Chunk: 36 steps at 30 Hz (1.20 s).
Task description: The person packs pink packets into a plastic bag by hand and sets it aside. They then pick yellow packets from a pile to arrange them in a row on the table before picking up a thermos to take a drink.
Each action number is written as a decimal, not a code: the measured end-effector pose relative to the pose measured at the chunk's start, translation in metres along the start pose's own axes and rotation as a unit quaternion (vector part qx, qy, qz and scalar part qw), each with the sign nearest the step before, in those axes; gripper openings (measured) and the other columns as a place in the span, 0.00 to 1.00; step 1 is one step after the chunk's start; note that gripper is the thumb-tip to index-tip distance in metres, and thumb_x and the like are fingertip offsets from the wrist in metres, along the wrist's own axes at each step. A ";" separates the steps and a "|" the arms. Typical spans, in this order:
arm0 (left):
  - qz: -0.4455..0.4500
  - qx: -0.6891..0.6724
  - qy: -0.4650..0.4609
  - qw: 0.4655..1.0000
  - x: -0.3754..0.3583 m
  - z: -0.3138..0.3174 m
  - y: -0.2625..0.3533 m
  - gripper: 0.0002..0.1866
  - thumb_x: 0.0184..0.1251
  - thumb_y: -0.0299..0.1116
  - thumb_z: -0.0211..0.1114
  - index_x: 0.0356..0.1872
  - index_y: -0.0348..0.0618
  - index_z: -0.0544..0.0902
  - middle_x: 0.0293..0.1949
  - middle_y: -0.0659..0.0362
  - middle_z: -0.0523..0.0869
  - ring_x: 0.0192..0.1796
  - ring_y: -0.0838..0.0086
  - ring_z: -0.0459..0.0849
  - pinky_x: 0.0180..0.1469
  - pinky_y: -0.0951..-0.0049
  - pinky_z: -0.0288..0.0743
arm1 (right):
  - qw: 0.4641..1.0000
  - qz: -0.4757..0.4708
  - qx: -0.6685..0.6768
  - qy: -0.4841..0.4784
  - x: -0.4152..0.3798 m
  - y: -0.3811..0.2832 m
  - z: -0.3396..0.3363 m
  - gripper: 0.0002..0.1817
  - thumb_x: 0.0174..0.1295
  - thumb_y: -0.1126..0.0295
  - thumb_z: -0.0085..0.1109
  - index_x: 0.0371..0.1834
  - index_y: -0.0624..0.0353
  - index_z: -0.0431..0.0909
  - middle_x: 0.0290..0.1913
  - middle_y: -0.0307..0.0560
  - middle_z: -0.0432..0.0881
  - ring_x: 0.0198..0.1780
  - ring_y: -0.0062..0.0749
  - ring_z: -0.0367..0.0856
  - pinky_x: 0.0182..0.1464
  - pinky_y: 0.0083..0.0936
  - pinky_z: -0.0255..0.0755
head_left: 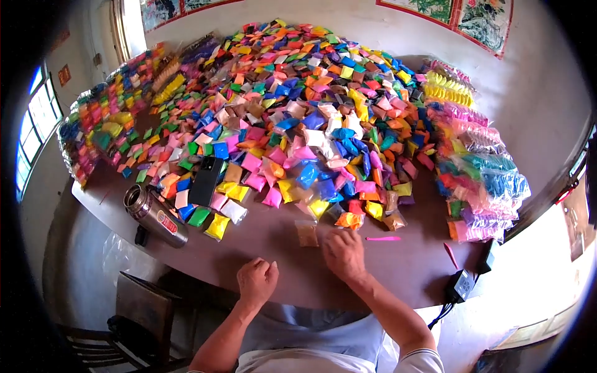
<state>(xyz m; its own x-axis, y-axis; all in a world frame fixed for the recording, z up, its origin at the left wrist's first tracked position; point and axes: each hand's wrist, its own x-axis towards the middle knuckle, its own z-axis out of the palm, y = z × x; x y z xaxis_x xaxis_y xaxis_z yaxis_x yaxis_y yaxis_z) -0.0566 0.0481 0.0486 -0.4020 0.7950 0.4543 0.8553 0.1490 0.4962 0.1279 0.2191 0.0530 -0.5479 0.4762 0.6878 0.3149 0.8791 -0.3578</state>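
My left hand [258,283] is closed near the table's front edge, its fingers curled in; whether anything small is inside cannot be made out. Farther right, my right hand [344,253] has its fingers bent down over the brown table [292,273], and what is under the fingertips is hidden. Just left of its fingertips lies a small clear packet with brown contents [306,235]. An orange packet [349,220] sits right beyond the fingers. To the right of this hand is a thin pink stick [384,239].
A huge heap of colourful packets [273,112] covers the table's back. At left stand a steel flask [155,214] and a black phone [206,181]. Bundled packets [482,180] line the right side, near a black adapter [460,286] and a pink tool [451,255]. A chair [143,311] is lower left.
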 end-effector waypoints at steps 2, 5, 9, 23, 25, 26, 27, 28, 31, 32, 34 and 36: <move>-0.004 -0.002 -0.007 1.000 -0.001 -0.001 0.001 0.13 0.62 0.32 0.66 0.20 0.39 0.79 0.24 0.52 0.81 0.27 0.53 0.82 0.31 0.56 0.76 | 0.998 0.050 -0.048 0.010 -0.003 0.009 -0.017 0.08 0.55 0.76 0.66 0.38 0.60 0.82 0.45 0.50 0.84 0.44 0.48 0.81 0.48 0.40 0.75; -0.002 -0.006 -0.021 1.000 0.002 -0.002 0.003 0.11 0.62 0.31 0.66 0.21 0.40 0.80 0.24 0.54 0.82 0.28 0.55 0.82 0.32 0.57 0.76 | 0.994 0.090 -0.060 0.020 -0.004 0.029 -0.030 0.09 0.56 0.76 0.63 0.41 0.61 0.79 0.43 0.53 0.81 0.45 0.52 0.77 0.48 0.44 0.72; 0.008 -0.003 -0.003 1.000 0.001 0.001 0.000 0.09 0.62 0.31 0.66 0.23 0.40 0.81 0.25 0.55 0.82 0.29 0.56 0.83 0.33 0.58 0.76 | 0.983 0.140 -0.113 0.048 0.004 0.064 -0.043 0.15 0.58 0.76 0.61 0.49 0.63 0.76 0.47 0.56 0.80 0.48 0.54 0.77 0.51 0.45 0.71; -0.016 -0.024 -0.035 0.999 -0.003 0.001 -0.005 0.12 0.63 0.32 0.67 0.21 0.40 0.80 0.23 0.55 0.81 0.27 0.58 0.82 0.31 0.61 0.74 | 0.788 0.383 0.462 0.135 0.007 0.079 -0.045 0.16 0.75 0.64 0.52 0.59 0.61 0.76 0.42 0.39 0.81 0.44 0.24 0.80 0.43 0.24 0.75; -0.012 -0.032 -0.038 0.999 -0.001 0.001 -0.005 0.12 0.63 0.34 0.68 0.21 0.40 0.81 0.24 0.55 0.82 0.27 0.59 0.82 0.31 0.61 0.75 | 0.661 0.436 0.603 0.102 0.008 0.058 -0.049 0.16 0.75 0.63 0.51 0.58 0.61 0.76 0.45 0.42 0.82 0.43 0.26 0.81 0.41 0.24 0.76; -0.012 -0.031 -0.041 0.999 0.000 0.001 -0.004 0.12 0.63 0.34 0.68 0.21 0.40 0.81 0.24 0.55 0.82 0.27 0.59 0.82 0.31 0.61 0.75 | 0.599 0.446 0.656 0.103 0.010 0.047 -0.047 0.17 0.75 0.62 0.51 0.58 0.61 0.76 0.46 0.43 0.82 0.44 0.27 0.82 0.43 0.25 0.77; -0.008 -0.031 -0.034 0.999 -0.001 0.002 -0.004 0.12 0.63 0.35 0.68 0.22 0.41 0.81 0.24 0.56 0.83 0.27 0.59 0.83 0.32 0.61 0.75 | 0.597 0.448 0.657 0.104 0.013 0.035 -0.045 0.17 0.75 0.62 0.51 0.58 0.61 0.76 0.46 0.43 0.82 0.44 0.27 0.82 0.43 0.25 0.77; -0.004 -0.030 -0.027 0.999 -0.001 0.002 -0.005 0.13 0.63 0.36 0.68 0.22 0.41 0.82 0.25 0.56 0.83 0.28 0.59 0.83 0.33 0.61 0.76 | 0.583 0.448 0.672 0.089 0.016 0.023 -0.042 0.16 0.74 0.64 0.53 0.58 0.61 0.76 0.47 0.43 0.83 0.46 0.28 0.83 0.46 0.26 0.78; -0.031 -0.037 -0.066 0.997 0.000 -0.002 -0.004 0.12 0.62 0.38 0.68 0.24 0.42 0.83 0.25 0.57 0.84 0.28 0.61 0.84 0.36 0.61 0.77 | 0.594 0.444 0.669 0.034 0.013 0.008 -0.014 0.17 0.72 0.66 0.58 0.59 0.62 0.75 0.49 0.43 0.83 0.50 0.28 0.82 0.51 0.25 0.78; -0.034 -0.031 -0.065 0.997 0.001 -0.004 -0.002 0.12 0.62 0.38 0.68 0.24 0.42 0.83 0.25 0.57 0.84 0.28 0.61 0.84 0.36 0.61 0.77 | 0.625 0.438 0.646 -0.003 0.011 0.002 -0.003 0.18 0.71 0.67 0.61 0.60 0.63 0.74 0.49 0.43 0.82 0.53 0.27 0.81 0.53 0.24 0.77; -0.034 -0.072 -0.057 0.995 0.004 -0.007 0.002 0.12 0.62 0.39 0.69 0.25 0.43 0.83 0.25 0.57 0.84 0.28 0.62 0.84 0.38 0.62 0.77 | 0.648 0.436 0.623 -0.033 0.011 -0.021 0.009 0.18 0.72 0.68 0.60 0.61 0.63 0.73 0.50 0.44 0.82 0.52 0.24 0.80 0.53 0.22 0.75; -0.038 -0.061 -0.055 0.996 0.000 -0.005 -0.003 0.12 0.61 0.38 0.69 0.24 0.42 0.81 0.25 0.57 0.84 0.28 0.61 0.84 0.36 0.63 0.77 | 0.727 0.373 0.560 -0.134 0.003 -0.037 0.024 0.20 0.74 0.65 0.59 0.62 0.65 0.72 0.50 0.43 0.82 0.49 0.24 0.79 0.51 0.22 0.74</move>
<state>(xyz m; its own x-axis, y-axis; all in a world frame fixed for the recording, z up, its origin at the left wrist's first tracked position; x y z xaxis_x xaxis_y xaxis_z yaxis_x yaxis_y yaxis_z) -0.0615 0.0448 0.0511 -0.4203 0.8449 0.3309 0.7752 0.1448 0.6149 0.0965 0.1887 0.0529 -0.7265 0.6849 -0.0562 -0.1449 -0.2326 -0.9617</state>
